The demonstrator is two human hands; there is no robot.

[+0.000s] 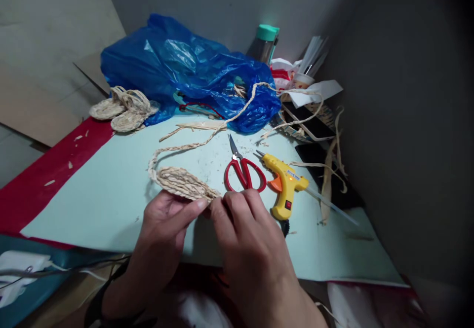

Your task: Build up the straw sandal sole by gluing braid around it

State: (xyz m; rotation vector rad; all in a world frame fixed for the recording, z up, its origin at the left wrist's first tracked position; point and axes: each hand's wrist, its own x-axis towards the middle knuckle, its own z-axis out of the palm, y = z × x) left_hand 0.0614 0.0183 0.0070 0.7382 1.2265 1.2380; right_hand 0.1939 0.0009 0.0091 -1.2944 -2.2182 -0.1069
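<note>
Between both hands is a small oval woven sole [185, 182] of coiled, braided straw cord. My left hand [168, 219] grips its near edge, thumb on top. At the sole's right end, the fingers of my right hand [244, 224] are closed on it; their tips are partly hidden. From the left end a long loose braid [207, 142] runs back across the table toward a blue plastic bag. Red-handled scissors [242, 170] lie just beyond my right hand, blades pointing away. Right of them rests a yellow glue gun [285, 185] with a glue stick in its back.
The blue bag [177, 66] fills the table's back. Small woven slippers [126, 111] sit at the back left. A green-lidded bottle [264, 44], a cup [302, 80] of clear sticks and straw strips [328, 185] stand or lie rightward. A wall [388, 121] borders the right side.
</note>
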